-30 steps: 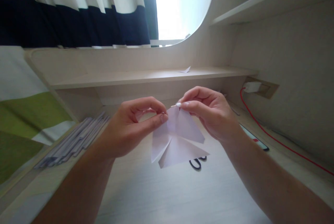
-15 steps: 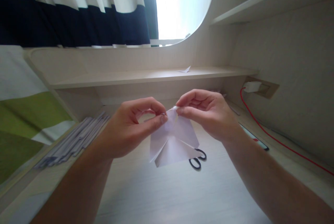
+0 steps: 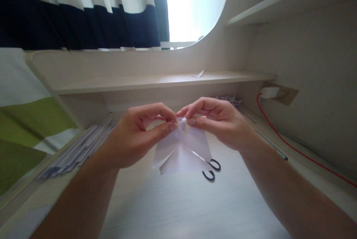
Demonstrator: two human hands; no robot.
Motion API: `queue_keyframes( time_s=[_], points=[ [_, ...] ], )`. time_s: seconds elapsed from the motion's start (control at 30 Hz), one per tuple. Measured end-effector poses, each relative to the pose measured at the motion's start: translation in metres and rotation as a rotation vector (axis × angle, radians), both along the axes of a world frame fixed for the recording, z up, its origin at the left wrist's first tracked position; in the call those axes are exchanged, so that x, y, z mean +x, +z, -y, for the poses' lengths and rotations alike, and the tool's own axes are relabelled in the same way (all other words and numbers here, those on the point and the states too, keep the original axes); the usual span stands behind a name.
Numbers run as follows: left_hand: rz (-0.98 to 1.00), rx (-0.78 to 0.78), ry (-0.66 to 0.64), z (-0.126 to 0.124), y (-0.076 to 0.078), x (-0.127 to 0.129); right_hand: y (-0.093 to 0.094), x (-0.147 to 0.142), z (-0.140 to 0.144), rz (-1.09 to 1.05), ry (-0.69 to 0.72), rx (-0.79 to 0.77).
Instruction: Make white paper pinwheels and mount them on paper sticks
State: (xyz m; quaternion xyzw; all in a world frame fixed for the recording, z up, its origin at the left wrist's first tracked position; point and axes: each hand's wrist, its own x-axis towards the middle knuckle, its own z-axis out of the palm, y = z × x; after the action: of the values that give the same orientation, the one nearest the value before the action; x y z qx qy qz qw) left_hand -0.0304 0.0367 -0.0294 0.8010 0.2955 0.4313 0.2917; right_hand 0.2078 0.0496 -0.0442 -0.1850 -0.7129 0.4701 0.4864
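Observation:
I hold a folded white paper (image 3: pixel 181 151) in the air above a pale wooden desk (image 3: pixel 178 202). My left hand (image 3: pixel 136 135) pinches its top edge between thumb and forefinger. My right hand (image 3: pixel 220 122) pinches the same top point from the right, fingertips almost touching the left ones. The paper's folded flaps hang down and fan out below both hands. Black scissors handles (image 3: pixel 211 170) lie on the desk just behind the paper's lower right corner.
A stack of white paper sheets (image 3: pixel 78 151) lies at the left. A small folded paper piece (image 3: pixel 198 74) sits on the shelf (image 3: pixel 156 81) behind. A white charger (image 3: pixel 269 92) with a red cable (image 3: pixel 301 151) runs along the right wall. Curtains hang at the back.
My right hand has shifted left toward my left hand, closing on the paper's top point. The paper has swung slightly left and down, uncovering more of the scissors handles.

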Motion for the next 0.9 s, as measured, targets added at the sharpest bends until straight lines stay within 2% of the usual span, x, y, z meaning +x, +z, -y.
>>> queue_keyframes(
  time_s=[0.13,0.5,0.77,0.83,0.9],
  points=[
    [0.015,-0.046,-0.028,0.001,0.001,-0.002,0.001,0.001,0.001,-0.003,0.056,0.029],
    [0.087,-0.257,-0.117,0.001,0.001,-0.001,0.008,0.003,0.011,0.071,0.066,0.164],
    [0.026,-0.230,-0.193,-0.002,0.002,-0.003,0.010,0.002,0.017,0.116,0.017,0.095],
    [0.035,-0.165,-0.173,-0.002,0.004,-0.004,0.009,0.002,0.014,0.087,0.001,0.068],
    [0.002,-0.047,-0.098,-0.002,0.006,-0.005,0.008,0.002,0.011,0.064,-0.031,0.047]
  ],
)
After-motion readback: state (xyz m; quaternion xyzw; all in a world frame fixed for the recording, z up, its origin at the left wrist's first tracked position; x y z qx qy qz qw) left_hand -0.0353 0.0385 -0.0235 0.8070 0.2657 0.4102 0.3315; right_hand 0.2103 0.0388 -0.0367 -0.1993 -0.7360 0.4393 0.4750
